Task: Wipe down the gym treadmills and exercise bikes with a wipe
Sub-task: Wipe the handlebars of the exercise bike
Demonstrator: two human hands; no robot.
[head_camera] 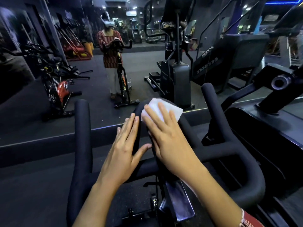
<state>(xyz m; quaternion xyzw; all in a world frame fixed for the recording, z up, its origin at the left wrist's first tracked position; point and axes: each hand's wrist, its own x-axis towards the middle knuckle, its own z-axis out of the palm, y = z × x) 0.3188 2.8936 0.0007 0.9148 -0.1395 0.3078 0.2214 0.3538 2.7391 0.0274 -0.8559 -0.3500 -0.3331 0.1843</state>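
Pressing down with straight, spread fingers, the right hand point(165, 133) is flattening a white wipe point(172, 110) against the top of the centre loop point(138, 110) of the exercise bike's handlebars point(229, 148). The wipe is lying under the fingertips and sticking out beyond them, away from the person, draped over the loop's far curve. Nothing is being pinched; the fingers are lying apart and flat on the cloth.

Just beside it, on its thumb side, the left hand point(124, 149) is resting flat on the loop's left arm, fingers straight and close together. Its thumb is stretching across towards the right hand and nearly touching it.

Out to either side of the two hands, the padded outer horns point(82, 128) are rising, well apart from both. A red patterned sleeve point(249, 220) is showing at the near end of the right forearm. Beyond the fingertips, what is probably a mirror point(41, 104) is showing a standing person point(109, 51) behind a bike, though the dim light is making this hard to confirm.
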